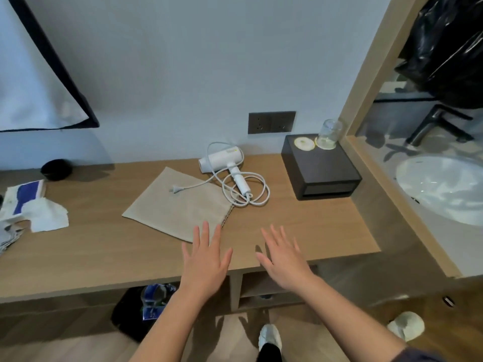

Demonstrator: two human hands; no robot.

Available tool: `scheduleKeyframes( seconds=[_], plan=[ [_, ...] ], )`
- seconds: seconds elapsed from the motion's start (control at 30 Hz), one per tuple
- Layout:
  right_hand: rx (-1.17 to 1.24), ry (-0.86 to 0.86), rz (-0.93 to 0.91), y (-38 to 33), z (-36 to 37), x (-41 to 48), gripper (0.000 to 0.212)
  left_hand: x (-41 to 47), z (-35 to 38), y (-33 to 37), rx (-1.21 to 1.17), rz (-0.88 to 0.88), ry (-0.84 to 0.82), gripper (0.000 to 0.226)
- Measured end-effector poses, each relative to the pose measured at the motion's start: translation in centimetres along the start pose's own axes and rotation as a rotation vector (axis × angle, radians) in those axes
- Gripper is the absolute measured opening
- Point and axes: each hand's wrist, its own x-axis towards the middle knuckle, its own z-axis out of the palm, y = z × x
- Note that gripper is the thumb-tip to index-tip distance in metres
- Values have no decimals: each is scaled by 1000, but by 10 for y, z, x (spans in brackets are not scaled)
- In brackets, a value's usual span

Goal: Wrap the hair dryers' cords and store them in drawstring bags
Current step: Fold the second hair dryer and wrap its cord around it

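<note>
A white hair dryer (224, 161) lies on the wooden desk (104, 244) near the wall. Its white cord (254, 194) sprawls in loose loops beside the handle, and the plug (174, 189) rests on a flat beige drawstring bag (180, 207). My left hand (206, 257) hovers over the desk's front edge with straight, spread fingers, its fingertips at the bag's near corner. My right hand (283, 257) is beside it, also spread flat and holding nothing. Both hands are well short of the dryer.
A black box (320, 169) with a glass (329, 133) and coasters stands at the right. A wall socket (271, 122) is above the dryer. Crumpled papers (34, 210) and a black bowl (56, 169) lie left. A sink (441, 189) sits right, a bin (141, 312) below.
</note>
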Motion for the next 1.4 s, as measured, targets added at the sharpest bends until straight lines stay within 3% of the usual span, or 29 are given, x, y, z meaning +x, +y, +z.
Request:
scheduleKeyframes(
  seconds=[0.3, 0.57, 0.8, 0.93, 1.0, 1.17, 1.3, 1.4],
  plan=[
    [-48, -88, -129, 39, -54, 120, 65, 87, -10, 14, 29, -145, -10, 64],
    [3, -46, -187, 22, -80, 209, 56, 166, -28, 1, 126, -127, -58, 64],
    [91, -127, -37, 11, -77, 264, 59, 252, -28, -19, 109, -35, -114, 56],
    [176, -72, 43, 11, -76, 289, 29, 288, -16, -27, 103, 36, -225, 52],
    [266, -50, 83, 14, -76, 296, 28, 298, -11, -29, 118, 28, -255, 50],
    [496, -204, 218, 17, -69, 296, 11, 292, -4, -31, -80, 162, 10, 24],
    [460, -220, 213, 9, -72, 310, 41, 266, -18, -24, -163, 161, 67, 17],
    [452, -276, 196, -3, -67, 319, 37, 252, -23, -27, -206, 153, 85, 23]
  ],
)
